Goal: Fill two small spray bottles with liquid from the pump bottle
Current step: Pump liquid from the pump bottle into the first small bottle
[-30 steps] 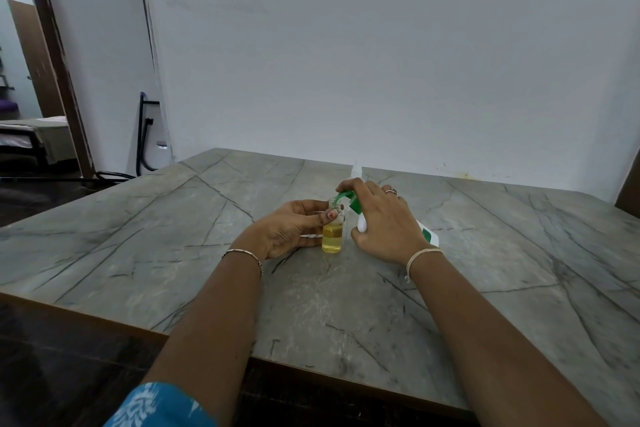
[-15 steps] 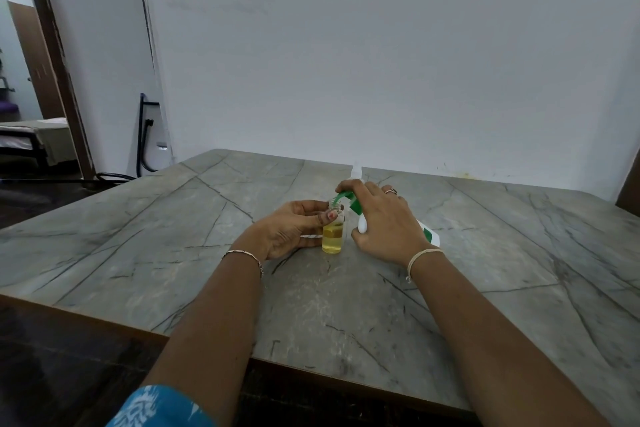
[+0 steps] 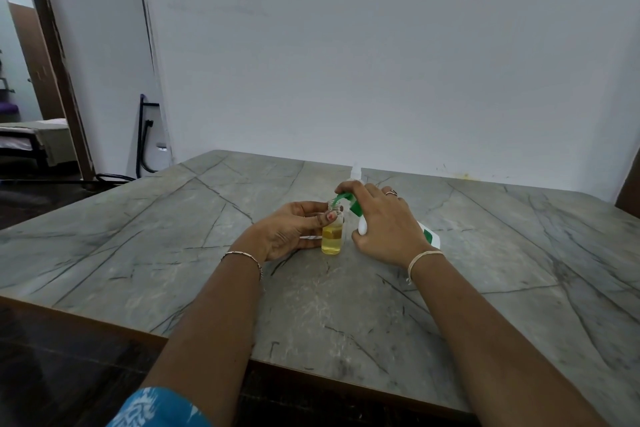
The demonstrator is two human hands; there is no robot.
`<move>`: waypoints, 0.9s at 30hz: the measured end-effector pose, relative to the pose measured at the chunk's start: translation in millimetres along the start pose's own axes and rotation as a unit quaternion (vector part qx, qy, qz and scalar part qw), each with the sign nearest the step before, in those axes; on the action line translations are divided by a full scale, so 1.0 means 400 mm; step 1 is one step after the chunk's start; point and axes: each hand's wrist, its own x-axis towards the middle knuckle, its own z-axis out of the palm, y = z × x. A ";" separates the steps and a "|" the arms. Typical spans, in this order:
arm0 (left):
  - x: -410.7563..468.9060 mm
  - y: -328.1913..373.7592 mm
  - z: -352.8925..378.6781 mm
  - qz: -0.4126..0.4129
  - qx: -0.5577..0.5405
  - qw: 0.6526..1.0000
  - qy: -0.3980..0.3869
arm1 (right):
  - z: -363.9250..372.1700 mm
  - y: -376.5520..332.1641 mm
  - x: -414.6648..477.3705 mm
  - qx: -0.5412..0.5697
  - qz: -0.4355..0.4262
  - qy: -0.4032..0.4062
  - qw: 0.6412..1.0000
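A small clear bottle point(image 3: 332, 235) stands uncapped on the grey table point(image 3: 173, 236), about two thirds full of yellow liquid. My left hand point(image 3: 291, 230) holds it from the left, thumb and fingers curled round it. My right hand point(image 3: 384, 224) rests over the white pump bottle point(image 3: 429, 236), fingers curled on its green pump head point(image 3: 343, 198). The green spout points down into the small bottle's mouth. A second small bottle with a white spray top point(image 3: 356, 171) shows just behind my right hand, mostly hidden.
The table's near edge point(image 3: 207, 347) runs across the bottom of the view, with dark floor to the left. A white wall point(image 3: 346, 62) rises behind the far edge. A black metal frame point(image 3: 145, 139) leans in the left corner.
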 end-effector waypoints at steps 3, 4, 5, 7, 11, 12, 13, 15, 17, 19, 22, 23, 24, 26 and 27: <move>0.002 -0.002 -0.001 0.000 -0.002 1.000 0.000 | 0.001 -0.002 0.004 -0.003 -0.002 0.004 1.000; 0.002 -0.002 -0.001 0.001 -0.003 1.000 -0.001 | 0.002 -0.002 0.004 -0.003 -0.001 0.004 1.000; 0.002 -0.002 -0.001 0.002 -0.003 1.000 -0.001 | 0.002 -0.002 0.003 -0.003 -0.002 0.003 1.000; 0.000 -0.003 0.000 0.006 -0.004 1.000 -0.002 | 0.003 -0.001 0.000 -0.002 -0.003 0.002 1.000; -0.003 -0.003 0.001 0.010 -0.008 1.000 0.001 | 0.001 0.001 -0.001 -0.004 -0.006 -0.001 1.000; -0.003 -0.004 0.000 0.010 -0.010 1.000 0.000 | 0.002 0.002 -0.001 -0.003 -0.005 -0.003 1.000; -0.003 -0.004 -0.001 0.010 -0.013 1.000 -0.002 | 0.002 0.002 -0.001 0.000 -0.004 -0.005 1.000; -0.003 -0.004 -0.002 0.009 -0.014 1.000 -0.007 | 0.003 0.002 0.000 0.008 -0.004 -0.004 1.000; -0.003 -0.005 -0.001 0.010 -0.003 1.000 -0.007 | 0.004 0.002 0.002 0.014 -0.003 -0.001 1.000; -0.004 -0.007 0.001 0.016 0.004 1.000 -0.008 | 0.004 0.001 0.004 0.011 -0.004 0.003 1.000; -0.007 -0.007 0.003 0.023 0.000 1.000 -0.008 | 0.002 0.000 0.005 0.004 -0.004 0.005 1.000; -0.007 -0.007 0.003 0.023 0.000 1.000 -0.008 | 0.002 0.000 0.004 0.002 -0.004 0.003 1.000; -0.008 -0.007 0.003 0.024 -0.002 1.000 -0.007 | 0.002 0.000 0.003 -0.001 -0.005 0.002 1.000; -0.008 -0.007 0.004 0.024 -0.007 1.000 -0.004 | 0.002 0.002 0.001 -0.006 -0.008 -0.002 1.000; -0.009 -0.007 0.004 0.023 -0.008 1.000 -0.003 | 0.001 0.002 0.000 -0.008 -0.007 -0.005 1.000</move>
